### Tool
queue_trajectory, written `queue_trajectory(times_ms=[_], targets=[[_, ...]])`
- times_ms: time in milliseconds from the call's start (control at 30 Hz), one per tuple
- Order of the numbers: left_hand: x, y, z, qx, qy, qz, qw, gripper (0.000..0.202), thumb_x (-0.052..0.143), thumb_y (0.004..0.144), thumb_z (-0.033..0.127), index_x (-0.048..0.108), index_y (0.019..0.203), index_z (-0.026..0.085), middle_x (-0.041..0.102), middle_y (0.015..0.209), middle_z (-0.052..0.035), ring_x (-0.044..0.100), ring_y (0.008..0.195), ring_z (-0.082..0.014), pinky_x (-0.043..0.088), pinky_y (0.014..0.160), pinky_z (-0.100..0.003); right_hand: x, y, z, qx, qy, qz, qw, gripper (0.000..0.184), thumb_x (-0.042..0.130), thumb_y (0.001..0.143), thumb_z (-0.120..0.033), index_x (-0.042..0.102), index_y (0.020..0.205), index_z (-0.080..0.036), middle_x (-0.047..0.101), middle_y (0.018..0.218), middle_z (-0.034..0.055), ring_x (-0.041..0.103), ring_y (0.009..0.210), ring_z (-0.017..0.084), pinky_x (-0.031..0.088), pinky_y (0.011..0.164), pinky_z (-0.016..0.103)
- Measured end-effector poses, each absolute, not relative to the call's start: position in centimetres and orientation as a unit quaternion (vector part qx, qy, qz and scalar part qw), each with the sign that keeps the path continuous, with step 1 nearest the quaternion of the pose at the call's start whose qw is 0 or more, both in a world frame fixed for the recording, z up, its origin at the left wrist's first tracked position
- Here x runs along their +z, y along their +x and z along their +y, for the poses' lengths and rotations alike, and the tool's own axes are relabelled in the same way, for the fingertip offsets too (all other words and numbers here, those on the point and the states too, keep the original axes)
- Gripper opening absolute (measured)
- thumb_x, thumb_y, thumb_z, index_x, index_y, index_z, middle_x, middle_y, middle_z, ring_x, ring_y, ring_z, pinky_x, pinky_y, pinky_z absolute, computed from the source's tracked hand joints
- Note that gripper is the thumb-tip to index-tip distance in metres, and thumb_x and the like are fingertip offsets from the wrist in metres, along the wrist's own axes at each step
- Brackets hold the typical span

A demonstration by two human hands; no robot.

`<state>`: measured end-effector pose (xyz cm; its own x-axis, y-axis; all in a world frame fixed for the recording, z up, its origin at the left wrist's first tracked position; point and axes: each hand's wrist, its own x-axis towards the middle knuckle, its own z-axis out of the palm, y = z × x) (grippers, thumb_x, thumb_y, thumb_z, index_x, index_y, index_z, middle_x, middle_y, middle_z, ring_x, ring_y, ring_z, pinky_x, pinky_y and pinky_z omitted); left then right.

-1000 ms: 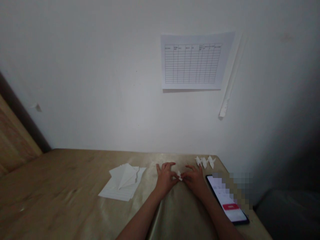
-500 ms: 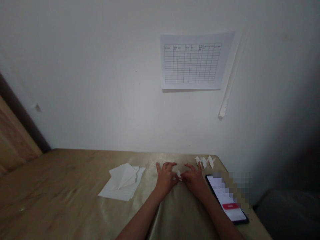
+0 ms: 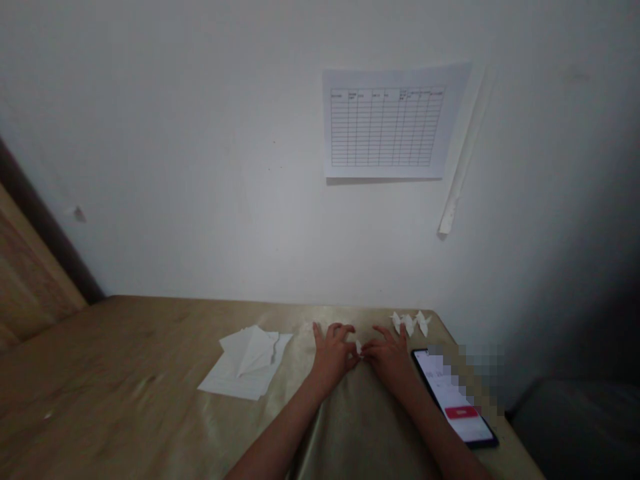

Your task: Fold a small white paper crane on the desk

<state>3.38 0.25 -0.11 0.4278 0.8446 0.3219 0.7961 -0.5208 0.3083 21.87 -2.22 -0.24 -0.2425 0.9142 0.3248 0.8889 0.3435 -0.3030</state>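
Both my hands rest on the table (image 3: 125, 373) near its far edge, side by side. My left hand (image 3: 331, 353) and my right hand (image 3: 387, 355) each pinch a small folded white paper piece (image 3: 358, 347) that sits between their fingertips. The other fingers of both hands are spread over the tabletop. The piece is tiny and mostly covered by my fingers.
A stack of white paper sheets (image 3: 245, 363) lies left of my hands. Three small folded paper figures (image 3: 411, 323) stand at the table's far right corner. A lit phone (image 3: 453, 397) lies by my right forearm. A printed table sheet (image 3: 387, 123) hangs on the wall.
My hands have drawn slightly closer together around the paper piece, which shows less than before. The view has shifted a little.
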Motion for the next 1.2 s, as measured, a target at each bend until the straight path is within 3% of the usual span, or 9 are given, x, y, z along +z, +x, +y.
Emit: queue_trajectory(times_ms=[433, 767, 933, 1200], targets=[[-0.9, 2.9, 0.1, 0.218, 0.838, 0.491, 0.094, 0.011, 0.075, 0.082, 0.034, 0.074, 0.093, 0.034, 0.057, 0.147, 0.0057, 0.040, 0.138, -0.0335, -0.004, 0.110, -0.084, -0.6, 21.8, -2.1, 0.051, -0.579, -0.779, 0.236, 0.033, 0.053, 0.092, -0.016, 0.078, 0.091, -0.038, 0.079, 0.106, -0.0027, 0.050, 0.138, 0.025, -0.021, 0.115, 0.069], [-0.9, 2.7, 0.1, 0.235, 0.835, 0.489, 0.088, 0.016, 0.078, 0.081, 0.040, 0.076, 0.097, 0.041, 0.056, 0.147, 0.0057, 0.042, 0.137, -0.0315, -0.003, 0.114, -0.080, -0.5, 21.7, -2.6, 0.054, -0.574, -0.779, 0.246, 0.028, 0.057, 0.089, -0.018, 0.077, 0.098, -0.036, 0.079, 0.107, 0.0015, 0.053, 0.134, 0.027, -0.017, 0.116, 0.069], [-0.6, 2.6, 0.2, 0.239, 0.838, 0.485, 0.073, 0.012, 0.080, 0.080, 0.042, 0.078, 0.092, 0.043, 0.059, 0.144, 0.0057, 0.044, 0.135, -0.0316, -0.007, 0.114, -0.079, -0.7, 21.8, -2.5, 0.041, -0.570, -0.784, 0.243, 0.028, 0.058, 0.091, -0.020, 0.077, 0.097, -0.040, 0.079, 0.107, -0.0023, 0.052, 0.134, 0.027, -0.016, 0.116, 0.070], [0.0, 2.9, 0.2, 0.235, 0.833, 0.496, 0.066, 0.009, 0.082, 0.078, 0.043, 0.079, 0.086, 0.046, 0.064, 0.138, 0.0076, 0.045, 0.134, -0.0313, -0.013, 0.112, -0.080, -0.8, 21.6, -2.4, 0.034, -0.577, -0.776, 0.253, 0.029, 0.056, 0.093, -0.019, 0.078, 0.092, -0.038, 0.079, 0.105, -0.0026, 0.053, 0.134, 0.025, -0.018, 0.117, 0.067]])
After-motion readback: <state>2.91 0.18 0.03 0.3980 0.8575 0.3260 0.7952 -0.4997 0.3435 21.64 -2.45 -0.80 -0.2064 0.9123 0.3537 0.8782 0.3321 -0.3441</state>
